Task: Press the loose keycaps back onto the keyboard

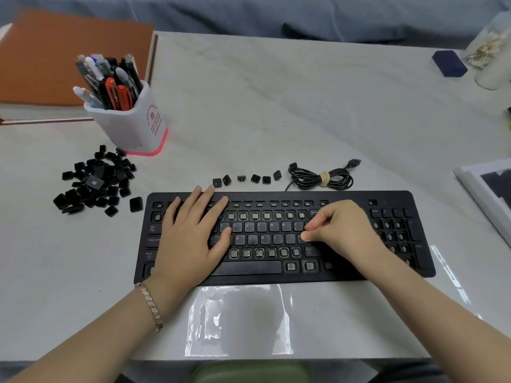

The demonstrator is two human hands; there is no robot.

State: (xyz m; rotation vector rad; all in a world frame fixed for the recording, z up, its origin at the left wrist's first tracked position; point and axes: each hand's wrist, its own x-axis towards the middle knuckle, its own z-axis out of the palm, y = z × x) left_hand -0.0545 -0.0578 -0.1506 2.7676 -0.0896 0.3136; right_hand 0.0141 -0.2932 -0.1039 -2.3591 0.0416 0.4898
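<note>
A black keyboard (345, 196) lies in front of me on the pale table, with many bare switch sockets in its number row, bottom letter row and number pad. My left hand (190, 236) rests flat on its left half, fingers straight. My right hand (340, 228) has curled fingers, and its thumb and index tips pinch a keycap (300, 239) at the right end of the home row. A pile of loose black keycaps (94, 181) sits to the left of the keyboard. Several more keycaps (255, 178) lie in a row behind it.
The keyboard's coiled cable (320, 178) lies behind its right half. A white pen holder (132, 123) stands behind the keycap pile, with an orange folder (55, 56) further back. A blue box (449, 63) and a jar (489, 51) stand far right. Papers (489, 189) lie at the right edge.
</note>
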